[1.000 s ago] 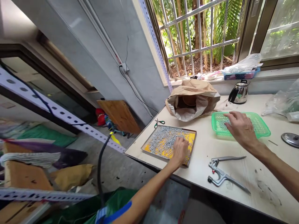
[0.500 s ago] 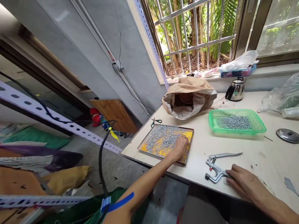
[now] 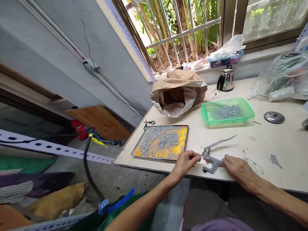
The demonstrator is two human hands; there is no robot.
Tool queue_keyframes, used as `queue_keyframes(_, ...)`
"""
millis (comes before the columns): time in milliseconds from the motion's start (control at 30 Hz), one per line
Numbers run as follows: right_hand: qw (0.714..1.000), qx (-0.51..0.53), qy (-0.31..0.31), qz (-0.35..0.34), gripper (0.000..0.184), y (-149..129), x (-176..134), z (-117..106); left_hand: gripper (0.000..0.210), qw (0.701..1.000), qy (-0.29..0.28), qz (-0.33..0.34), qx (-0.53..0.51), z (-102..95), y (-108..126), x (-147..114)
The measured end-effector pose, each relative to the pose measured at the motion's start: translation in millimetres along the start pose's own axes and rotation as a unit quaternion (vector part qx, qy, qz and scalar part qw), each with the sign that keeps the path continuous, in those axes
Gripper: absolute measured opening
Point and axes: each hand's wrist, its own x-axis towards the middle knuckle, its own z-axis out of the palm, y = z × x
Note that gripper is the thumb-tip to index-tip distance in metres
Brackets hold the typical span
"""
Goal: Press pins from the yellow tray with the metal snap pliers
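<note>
My right hand (image 3: 238, 168) is closed on the lower handle of grey snap-fastener pliers (image 3: 213, 164), which rest on the table with their upper handle sprung up. At the pliers' head, on its left side, my left hand (image 3: 184, 163) pinches thumb and fingers together. Whatever is between those fingertips is too small to make out. Just behind the left hand lies a shallow tray (image 3: 187, 136) with a yellow bottom, spread with many small silvery metal pieces (image 3: 160, 141). Similar pieces fill part of a green plastic basket (image 3: 250, 112) farther back.
Green-handled scissors (image 3: 148, 123) lie behind the tray's left corner. A brown paper bag (image 3: 179, 93) sits open at the back. A steel kettle (image 3: 226, 78), its round metal lid (image 3: 274, 117) and clear plastic bags (image 3: 276, 78) are to the right. A black cable (image 3: 88, 166) hangs at left.
My left hand has left the tray and come right to the pliers' head, fingers pinched. My right hand stays on the pliers' handle. The view has shifted to the right.
</note>
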Motion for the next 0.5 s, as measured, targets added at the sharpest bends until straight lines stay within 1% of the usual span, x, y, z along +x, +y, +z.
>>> queue_keyframes(33, 1.0, -0.01, 0.009, -0.007, 0.029, -2, 0, -2, 0.024, 1.0, 0.0, -0.012, -0.019, 9.2, -2, -5)
queue_keyframes(100, 0.999, -0.025, 0.019, -0.015, 0.03, -5, 0, -7, 0.026, 0.998, 0.022, -0.028, -0.043, 23.6, -8, -10)
queue_keyframes(167, 0.999, -0.03, 0.022, -0.019, 0.03, -7, 0, -11, 0.025, 0.997, 0.045, -0.036, -0.058, 32.1, -15, -10)
queue_keyframes(233, 0.999, -0.032, 0.024, -0.021, 0.031, -8, 0, -13, 0.024, 0.995, 0.053, -0.04, -0.068, 36.1, -20, -9)
queue_keyframes(333, 0.999, -0.037, 0.031, -0.021, 0.031, -8, 0, -13, 0.024, 0.996, 0.049, -0.044, -0.065, 39.0, -23, -8)
queue_keyframes(500, 1.0, -0.02, 0.018, -0.015, 0.03, -7, -1, -10, 0.025, 0.998, 0.038, -0.057, -0.004, 41.7, -22, -6)
